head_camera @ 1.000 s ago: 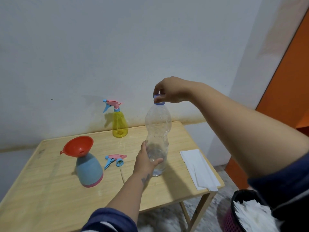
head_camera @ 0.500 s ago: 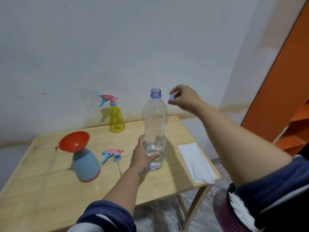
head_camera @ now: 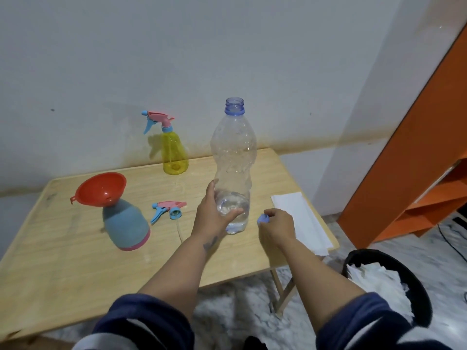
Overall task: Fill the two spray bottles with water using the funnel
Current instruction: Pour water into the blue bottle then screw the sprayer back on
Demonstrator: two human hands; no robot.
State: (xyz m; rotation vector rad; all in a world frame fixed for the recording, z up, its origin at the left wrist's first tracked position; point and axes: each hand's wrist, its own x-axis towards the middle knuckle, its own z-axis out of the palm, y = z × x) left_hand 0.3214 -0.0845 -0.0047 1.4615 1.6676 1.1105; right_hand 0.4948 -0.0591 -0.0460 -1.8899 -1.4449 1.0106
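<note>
Down from beside the neck of the water bottle (head_camera: 233, 168) has come the right hand (head_camera: 278, 227), now low at the bottle's right, near its base, pinching the blue cap (head_camera: 263, 219) in its fingertips.

Wooden table (head_camera: 63, 261) bears everything. The water bottle stands upright and uncapped, a little water in its bottom; the left hand (head_camera: 214, 215) grips its lower part. Left of it stands the blue spray bottle (head_camera: 125, 223), the red funnel (head_camera: 99, 189) seated tilted in its neck. Behind and left of the water bottle stands the yellow spray bottle (head_camera: 174, 154), head screwed on. Between the blue one and the water bottle lies a loose spray head (head_camera: 168, 210); to the right, a white napkin (head_camera: 298, 218).

Best to set the cap flat on the table, away from the edge, then straighten the funnel before lifting and pouring slowly.
</note>
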